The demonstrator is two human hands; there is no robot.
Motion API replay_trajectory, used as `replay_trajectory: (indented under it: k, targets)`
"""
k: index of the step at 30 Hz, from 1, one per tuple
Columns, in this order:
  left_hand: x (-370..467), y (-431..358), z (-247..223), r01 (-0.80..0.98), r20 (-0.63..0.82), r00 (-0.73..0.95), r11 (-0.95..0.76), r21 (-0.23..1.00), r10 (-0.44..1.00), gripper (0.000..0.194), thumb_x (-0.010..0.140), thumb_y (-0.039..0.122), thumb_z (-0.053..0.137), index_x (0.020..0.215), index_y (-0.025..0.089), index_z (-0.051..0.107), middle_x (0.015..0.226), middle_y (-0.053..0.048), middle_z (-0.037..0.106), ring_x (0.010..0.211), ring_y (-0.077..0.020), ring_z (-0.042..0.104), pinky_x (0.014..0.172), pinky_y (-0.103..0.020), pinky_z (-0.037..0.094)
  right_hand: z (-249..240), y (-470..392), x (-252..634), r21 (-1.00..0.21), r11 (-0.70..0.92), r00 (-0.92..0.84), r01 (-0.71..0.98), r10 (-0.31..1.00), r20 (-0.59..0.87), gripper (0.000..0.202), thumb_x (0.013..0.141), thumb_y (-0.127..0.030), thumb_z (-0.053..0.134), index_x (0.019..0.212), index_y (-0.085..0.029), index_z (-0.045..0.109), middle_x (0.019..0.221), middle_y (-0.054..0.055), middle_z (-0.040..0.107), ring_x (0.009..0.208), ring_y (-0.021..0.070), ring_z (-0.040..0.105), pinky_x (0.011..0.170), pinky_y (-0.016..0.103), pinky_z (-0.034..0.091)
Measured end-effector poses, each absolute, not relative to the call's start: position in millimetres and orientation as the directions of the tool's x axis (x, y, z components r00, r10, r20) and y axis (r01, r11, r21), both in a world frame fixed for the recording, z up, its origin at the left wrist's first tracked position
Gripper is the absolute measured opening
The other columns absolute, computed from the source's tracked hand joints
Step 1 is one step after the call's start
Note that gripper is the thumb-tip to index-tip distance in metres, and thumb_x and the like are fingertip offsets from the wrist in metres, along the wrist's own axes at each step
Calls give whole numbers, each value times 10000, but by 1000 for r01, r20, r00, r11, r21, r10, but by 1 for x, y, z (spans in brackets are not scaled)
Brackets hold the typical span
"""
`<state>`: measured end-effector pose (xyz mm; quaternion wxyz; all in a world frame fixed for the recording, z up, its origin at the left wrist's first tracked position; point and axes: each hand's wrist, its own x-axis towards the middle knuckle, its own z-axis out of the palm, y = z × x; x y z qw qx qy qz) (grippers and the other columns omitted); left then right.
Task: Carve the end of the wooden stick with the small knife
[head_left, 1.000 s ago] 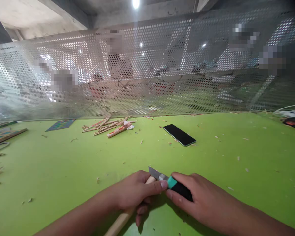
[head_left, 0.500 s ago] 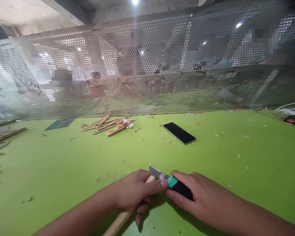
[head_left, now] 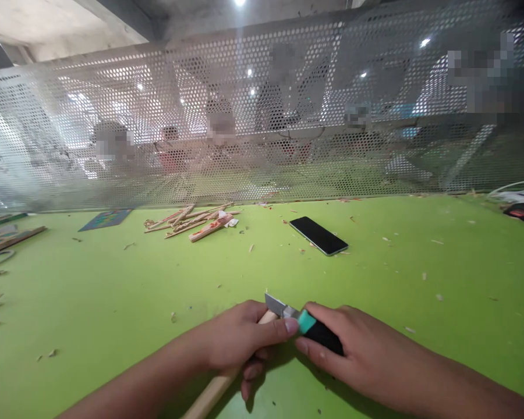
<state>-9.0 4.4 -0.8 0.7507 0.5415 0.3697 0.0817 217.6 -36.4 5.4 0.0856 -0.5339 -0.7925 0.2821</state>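
Note:
My left hand (head_left: 244, 340) is closed around a pale round wooden stick (head_left: 213, 391), which slants from the bottom edge up toward the middle. In my right hand (head_left: 353, 343) is a utility knife (head_left: 321, 334) with a black and teal handle. Its bare blade (head_left: 274, 304) lies across the upper end of the stick. The left thumb presses by the blade's base, close to the teal part of the handle. Part of the stick is hidden under the left fingers.
A black phone (head_left: 318, 235) lies on the green table (head_left: 126, 302) beyond my hands. Behind it stand a pile of carved wood pieces (head_left: 192, 221) and a perforated metal screen (head_left: 262, 157), with people beyond. Wood shavings are scattered about; cables (head_left: 517, 187) lie far right.
My hands, the knife and the stick look unmoved. Behind the screen, people have shifted position, one of them to the right.

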Motion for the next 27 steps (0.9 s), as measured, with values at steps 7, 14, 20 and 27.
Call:
replay_trajectory:
  k: [7, 14, 20, 27]
  targets:
    - [-9, 5, -1, 274, -459, 723, 395, 877, 517, 501, 836, 631, 706, 743, 197, 475, 556, 104, 433, 368, -54, 442, 334, -183, 457, 5, -36, 218, -542, 280, -420, 792, 895, -151, 285, 992, -510, 528, 974, -241, 619, 887, 40, 713, 781, 236, 633, 646, 300, 355]
    - [-10, 5, -2, 263, -451, 722, 396, 880, 524, 505, 835, 641, 705, 745, 196, 481, 547, 101, 432, 364, -56, 445, 330, -178, 457, 6, -35, 217, -536, 277, -420, 797, 893, -162, 288, 992, -515, 528, 969, -241, 616, 885, 38, 707, 776, 232, 624, 645, 301, 350]
    - [-9, 4, -2, 258, -453, 724, 404, 878, 521, 518, 823, 649, 711, 733, 199, 471, 542, 104, 427, 364, -54, 435, 333, -182, 462, 5, -36, 218, -532, 278, -418, 800, 894, -160, 285, 996, -509, 519, 985, -241, 616, 896, 43, 708, 793, 239, 629, 655, 305, 352]
    - [-10, 5, -2, 266, -458, 724, 405, 875, 516, 507, 835, 645, 701, 742, 199, 477, 549, 104, 428, 366, -51, 435, 335, -172, 449, 5, -37, 219, -527, 285, -418, 800, 896, -151, 267, 993, -495, 526, 980, -243, 615, 899, 44, 709, 799, 245, 632, 656, 303, 357]
